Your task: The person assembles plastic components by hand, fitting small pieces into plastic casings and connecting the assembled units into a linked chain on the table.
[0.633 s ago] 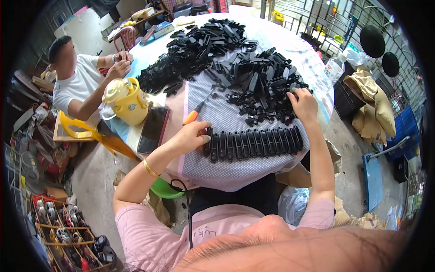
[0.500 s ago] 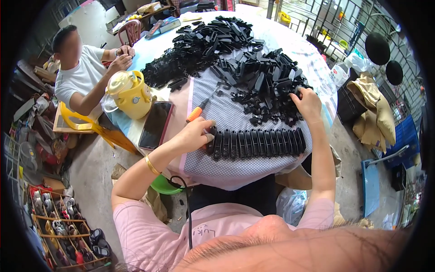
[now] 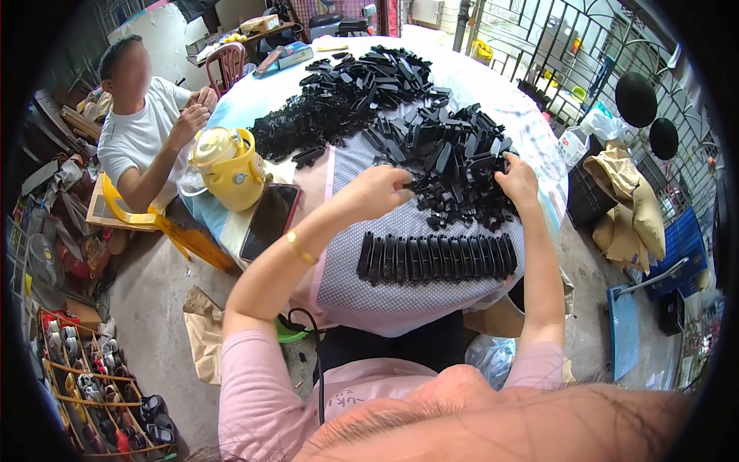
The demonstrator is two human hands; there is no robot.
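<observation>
My left hand (image 3: 380,190) is over the near edge of the loose black plastic pieces (image 3: 454,154), fingers curled together; whether anything is between them I cannot make out. At the right side of the same heap, my right hand (image 3: 518,182) pinches a black plastic piece between thumb and forefinger. Closer to me, a row of long black plastic parts (image 3: 439,258) stands side by side on the dotted cloth (image 3: 339,273). Neither hand touches that row. The orange-handled screwdriver does not show now.
A larger black heap (image 3: 346,92) covers the table's far part. A dark phone (image 3: 271,221) and a yellow jug (image 3: 235,173) stand at the left. Across from them sits a person (image 3: 146,123) with hands raised. Paper sacks (image 3: 627,200) stand beyond the right edge.
My left hand has left the row's left end and moved up and right to the heap. My right hand stays at the heap's right side. The view has shifted slightly.
</observation>
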